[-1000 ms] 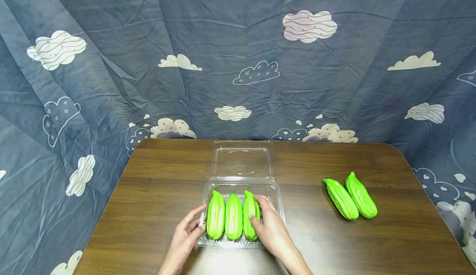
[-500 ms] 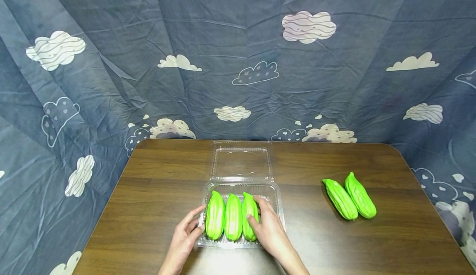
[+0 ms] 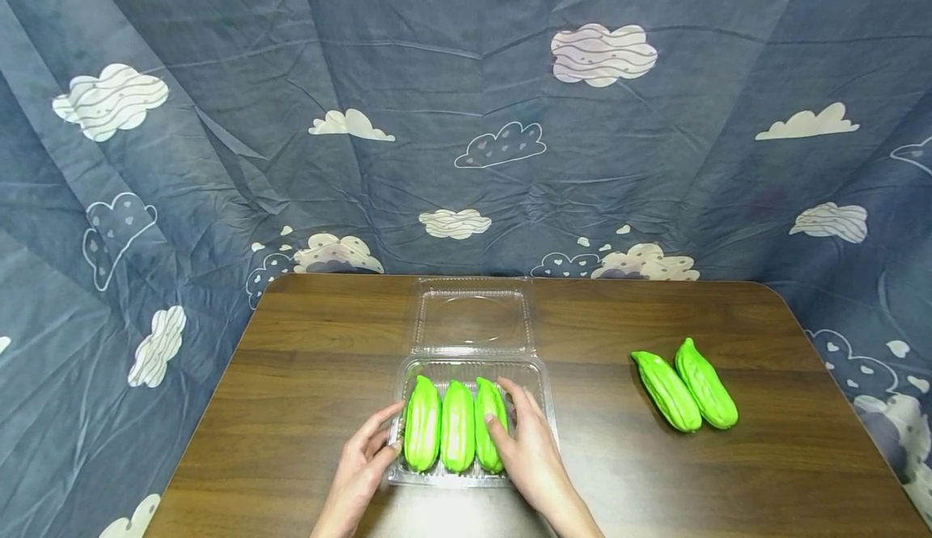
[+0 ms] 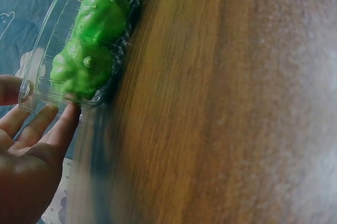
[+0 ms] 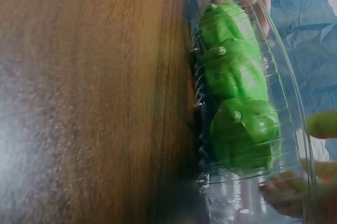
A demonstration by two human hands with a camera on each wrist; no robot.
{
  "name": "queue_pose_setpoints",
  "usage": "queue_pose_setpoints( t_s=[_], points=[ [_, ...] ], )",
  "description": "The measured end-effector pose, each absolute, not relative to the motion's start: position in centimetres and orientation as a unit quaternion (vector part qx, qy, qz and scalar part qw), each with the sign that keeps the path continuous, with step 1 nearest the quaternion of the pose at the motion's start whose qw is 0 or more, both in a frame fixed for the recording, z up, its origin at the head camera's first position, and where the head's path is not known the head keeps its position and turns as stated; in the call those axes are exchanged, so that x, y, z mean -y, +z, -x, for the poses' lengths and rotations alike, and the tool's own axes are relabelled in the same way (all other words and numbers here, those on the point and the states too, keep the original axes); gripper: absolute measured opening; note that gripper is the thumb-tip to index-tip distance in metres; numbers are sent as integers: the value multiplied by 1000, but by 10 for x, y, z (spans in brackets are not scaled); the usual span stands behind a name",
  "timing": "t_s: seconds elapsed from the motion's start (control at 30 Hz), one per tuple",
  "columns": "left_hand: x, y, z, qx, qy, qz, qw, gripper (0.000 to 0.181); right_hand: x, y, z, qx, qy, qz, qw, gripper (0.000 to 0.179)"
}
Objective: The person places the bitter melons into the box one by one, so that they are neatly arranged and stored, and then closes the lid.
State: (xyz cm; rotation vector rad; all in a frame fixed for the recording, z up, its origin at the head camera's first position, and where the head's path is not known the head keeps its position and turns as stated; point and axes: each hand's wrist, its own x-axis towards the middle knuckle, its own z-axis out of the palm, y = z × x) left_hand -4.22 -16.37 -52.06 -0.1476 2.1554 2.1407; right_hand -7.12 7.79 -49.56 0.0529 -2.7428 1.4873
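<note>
Three bright green, ridged bitter melons lie side by side in a clear plastic clamshell box [image 3: 542, 372]: left [image 3: 422, 425], middle [image 3: 458, 426] and right [image 3: 488, 429]. My left hand [image 3: 360, 457] holds the box's left edge; the left wrist view shows the thumb [image 4: 13, 89] over the rim and fingers against the side wall. My right hand [image 3: 535, 445] is spread around the right melon, its thumb overlapping it in the head view. In the right wrist view, the fingers [image 5: 284, 192] reach inside the box with a gap beside that melon.
The box's lid [image 3: 473, 315] lies open toward the back of the wooden table [image 3: 306, 392]. Two more bitter melons, one [image 3: 667, 391] beside the other [image 3: 706, 384], lie at the right. A blue cloud-print cloth [image 3: 437, 77] hangs behind the table.
The right hand's fingers have spread away from the right melon, which has shifted slightly left in the box. The left hand stays at the box's edge.
</note>
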Motion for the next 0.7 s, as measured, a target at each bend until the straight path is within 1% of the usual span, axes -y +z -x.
queue_pose_setpoints(
  t_s=[0.27,0.43,0.57,0.7],
  points=[
    [163,-521,43,-708,703,45,51,57,-91,-494,63,849,523,-56,59,54],
    [163,-520,43,-711,699,50,53,57,-108,-497,61,842,520,-81,122,54],
    [163,-520,43,-713,697,51,51,56,-122,-502,59,840,507,-89,172,51],
    [163,-520,42,-713,697,49,53,57,-136,-507,58,836,507,-77,195,49]
  ],
)
